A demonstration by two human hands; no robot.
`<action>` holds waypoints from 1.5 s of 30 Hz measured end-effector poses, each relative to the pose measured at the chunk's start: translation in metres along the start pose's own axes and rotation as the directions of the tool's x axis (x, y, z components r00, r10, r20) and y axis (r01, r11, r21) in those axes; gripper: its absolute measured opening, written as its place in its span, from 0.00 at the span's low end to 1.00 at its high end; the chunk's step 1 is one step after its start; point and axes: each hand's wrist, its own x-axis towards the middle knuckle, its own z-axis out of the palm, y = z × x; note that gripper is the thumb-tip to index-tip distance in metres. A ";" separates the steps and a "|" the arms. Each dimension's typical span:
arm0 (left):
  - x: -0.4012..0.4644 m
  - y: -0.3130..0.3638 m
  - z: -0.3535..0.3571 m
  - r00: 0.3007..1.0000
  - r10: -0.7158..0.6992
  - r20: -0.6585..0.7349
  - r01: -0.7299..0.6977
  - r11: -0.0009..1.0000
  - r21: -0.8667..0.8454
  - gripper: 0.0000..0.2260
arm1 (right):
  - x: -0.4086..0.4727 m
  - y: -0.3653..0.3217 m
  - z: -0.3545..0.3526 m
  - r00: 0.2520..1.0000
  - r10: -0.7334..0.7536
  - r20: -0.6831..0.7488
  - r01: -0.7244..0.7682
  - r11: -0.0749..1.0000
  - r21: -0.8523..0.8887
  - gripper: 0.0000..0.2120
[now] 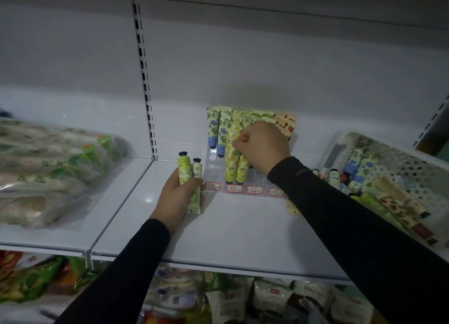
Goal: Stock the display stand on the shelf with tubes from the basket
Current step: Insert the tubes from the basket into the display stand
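Right hand [261, 145] clamped on yellow tube [230, 159] in display stand [213, 163], seating it; left hand [178, 197] beside stand gripping two spare tubes [188, 171], presumably queued.

Display stand [245, 175] on shelf [233, 231], basket [413, 158] right.

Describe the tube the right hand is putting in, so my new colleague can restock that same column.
On the white shelf stands a clear tiered display stand. The right hand pinches a yellow lemon-print tube, cap down, in its second column from the left. The blue-flower tubes stand left of it.
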 end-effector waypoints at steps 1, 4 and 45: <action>0.000 0.000 0.000 1.000 0.001 0.000 -0.001 1.000 0.002 0.04 | 0.000 0.000 0.000 1.000 0.003 0.011 -0.003 1.000 -0.001 0.21; 0.001 -0.001 0.000 1.000 0.002 -0.002 -0.002 1.000 -0.006 0.04 | -0.003 0.000 -0.001 1.000 0.012 0.023 -0.012 1.000 0.018 0.14; -0.035 0.015 0.020 0.984 -0.132 0.121 0.140 0.989 -0.056 0.09 | -0.104 0.021 -0.018 0.798 0.033 0.601 -0.598 -0.073 0.798 0.14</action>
